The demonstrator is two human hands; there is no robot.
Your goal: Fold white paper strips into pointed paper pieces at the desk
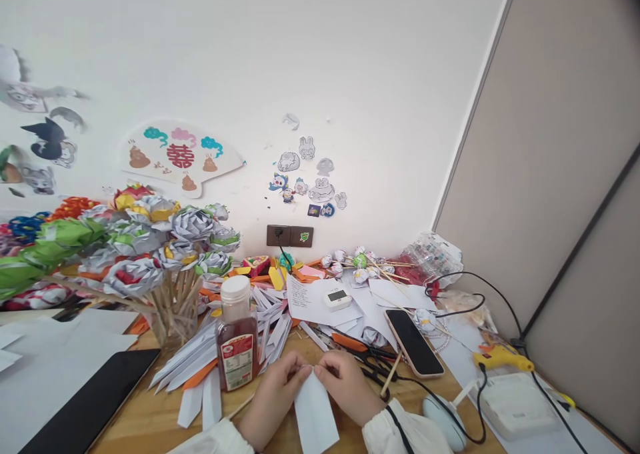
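Bottom centre of the frame: both hands are pinching the top end of a white paper strip. The left hand has its fingertips closed on the upper left corner, and the right hand does the same on the upper right, so the two meet right at the tip. The strip lies on the wooden counter between the wrists.

How far along? My guess is early. The near end of the strip looks flat and plain, and only the far end under the fingers is being worked, probably a fold or a point. I can't see any crease, because the fingers cover that bit. Just left of the hands there's a heap of folded white strips with some orange ones, so plenty of pieces like this look finished.

The strip's long axis runs nearly straight up and down in the frame, leaning slightly. Its pinched end points to the top and its wider free end comes toward the bottom edge, a bit right.

Nearby are a jar with a red label to the upper left of the hands, scissors and a phone to the right, and a bunch of paper flowers at the left.
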